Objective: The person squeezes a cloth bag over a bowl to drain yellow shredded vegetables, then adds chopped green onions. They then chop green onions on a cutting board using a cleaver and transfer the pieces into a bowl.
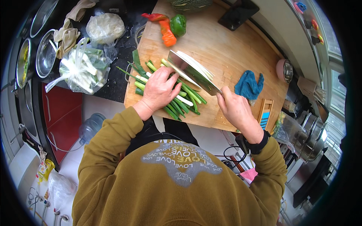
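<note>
My right hand (pixel 234 106) grips the handle of a broad cleaver (pixel 192 73). The blade points to the upper left, across pale green-onion stalks. Just left of the blade, my left hand (pixel 161 89) holds down a bunch of green onions (pixel 181 106), its fingertips close to the metal. Cut green lengths spread out under and around that hand. Beyond the cleaver lie long white stalk pieces (pixel 199 64), side by side. All of this rests on a large wooden board (pixel 226 50). The undersides of my left fingers are hidden.
At the back of the board are a red pepper (pixel 167 31), a green pepper (pixel 178 25) and a dark tablet-like object (pixel 239 14). A teal cloth (pixel 249 84) and a slicer (pixel 265 114) lie to the right. Bagged vegetables (pixel 84 67) sit on the black counter (pixel 118 79) at left.
</note>
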Action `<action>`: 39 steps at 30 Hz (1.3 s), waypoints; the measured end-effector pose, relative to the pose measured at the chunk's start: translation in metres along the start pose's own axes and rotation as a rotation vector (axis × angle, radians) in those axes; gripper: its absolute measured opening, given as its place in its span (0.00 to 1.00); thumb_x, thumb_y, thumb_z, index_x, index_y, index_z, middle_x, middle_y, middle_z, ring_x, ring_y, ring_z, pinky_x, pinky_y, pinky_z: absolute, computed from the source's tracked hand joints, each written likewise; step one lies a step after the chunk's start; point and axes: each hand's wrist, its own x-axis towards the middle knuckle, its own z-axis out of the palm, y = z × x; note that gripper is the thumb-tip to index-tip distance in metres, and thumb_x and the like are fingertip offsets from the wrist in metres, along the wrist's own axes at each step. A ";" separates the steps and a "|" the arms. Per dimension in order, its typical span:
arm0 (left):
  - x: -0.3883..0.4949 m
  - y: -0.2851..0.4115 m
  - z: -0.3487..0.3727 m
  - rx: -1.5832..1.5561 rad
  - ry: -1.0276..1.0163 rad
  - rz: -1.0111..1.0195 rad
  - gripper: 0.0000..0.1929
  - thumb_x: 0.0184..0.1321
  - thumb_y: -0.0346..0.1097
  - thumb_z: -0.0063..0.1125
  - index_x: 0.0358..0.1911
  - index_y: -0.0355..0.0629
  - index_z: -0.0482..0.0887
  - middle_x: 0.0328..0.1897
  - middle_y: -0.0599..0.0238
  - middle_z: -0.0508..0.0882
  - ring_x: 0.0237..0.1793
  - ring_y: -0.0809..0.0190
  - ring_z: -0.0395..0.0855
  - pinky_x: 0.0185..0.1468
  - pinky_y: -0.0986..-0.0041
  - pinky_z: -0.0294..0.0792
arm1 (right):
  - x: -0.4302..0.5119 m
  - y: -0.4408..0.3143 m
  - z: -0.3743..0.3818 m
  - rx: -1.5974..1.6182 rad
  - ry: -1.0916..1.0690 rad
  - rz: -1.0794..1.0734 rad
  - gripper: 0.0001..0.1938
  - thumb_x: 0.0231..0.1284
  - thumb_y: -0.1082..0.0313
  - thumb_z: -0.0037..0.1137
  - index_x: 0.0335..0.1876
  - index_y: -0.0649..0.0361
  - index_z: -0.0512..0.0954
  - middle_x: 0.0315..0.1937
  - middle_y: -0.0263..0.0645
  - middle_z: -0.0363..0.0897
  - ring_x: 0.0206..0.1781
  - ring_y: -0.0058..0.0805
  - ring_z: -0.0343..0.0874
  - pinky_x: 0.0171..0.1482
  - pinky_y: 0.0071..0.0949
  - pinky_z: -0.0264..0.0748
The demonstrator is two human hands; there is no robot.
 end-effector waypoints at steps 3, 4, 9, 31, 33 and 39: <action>0.000 -0.001 0.001 0.020 0.011 0.005 0.15 0.53 0.38 0.68 0.43 0.39 0.85 0.47 0.59 0.80 0.51 0.51 0.80 0.57 0.62 0.75 | 0.004 -0.003 -0.003 -0.010 -0.016 -0.003 0.12 0.73 0.60 0.52 0.37 0.60 0.69 0.24 0.52 0.81 0.29 0.59 0.80 0.29 0.54 0.76; 0.000 -0.001 0.001 0.021 0.011 0.004 0.15 0.53 0.38 0.68 0.43 0.39 0.85 0.47 0.58 0.81 0.51 0.51 0.80 0.57 0.62 0.75 | 0.005 -0.004 -0.004 -0.016 -0.023 -0.001 0.12 0.73 0.60 0.53 0.37 0.60 0.69 0.24 0.52 0.80 0.29 0.59 0.80 0.30 0.54 0.76; 0.000 -0.001 0.000 0.015 0.012 0.002 0.15 0.53 0.37 0.68 0.43 0.39 0.85 0.47 0.58 0.81 0.51 0.50 0.81 0.56 0.62 0.75 | 0.010 -0.004 -0.006 -0.022 -0.043 -0.008 0.13 0.73 0.60 0.53 0.37 0.61 0.69 0.23 0.53 0.80 0.28 0.59 0.80 0.30 0.54 0.76; 0.000 -0.001 0.003 0.030 0.032 -0.015 0.13 0.53 0.36 0.69 0.39 0.40 0.84 0.47 0.58 0.81 0.49 0.51 0.82 0.54 0.62 0.76 | 0.035 -0.017 -0.027 -0.027 -0.180 -0.018 0.13 0.74 0.61 0.49 0.40 0.65 0.70 0.25 0.57 0.80 0.32 0.61 0.81 0.35 0.55 0.77; 0.000 -0.001 0.003 0.037 0.030 -0.011 0.13 0.53 0.37 0.69 0.38 0.40 0.84 0.47 0.58 0.81 0.49 0.51 0.82 0.55 0.62 0.76 | 0.034 -0.017 -0.029 -0.037 -0.201 -0.015 0.13 0.74 0.61 0.49 0.40 0.65 0.70 0.26 0.58 0.80 0.32 0.60 0.81 0.35 0.55 0.77; 0.001 -0.001 0.002 0.015 0.027 -0.008 0.12 0.54 0.34 0.68 0.40 0.40 0.85 0.46 0.59 0.82 0.48 0.51 0.83 0.53 0.61 0.76 | 0.027 -0.014 -0.033 -0.014 -0.252 0.045 0.13 0.74 0.61 0.49 0.40 0.66 0.69 0.25 0.58 0.80 0.33 0.61 0.81 0.36 0.55 0.77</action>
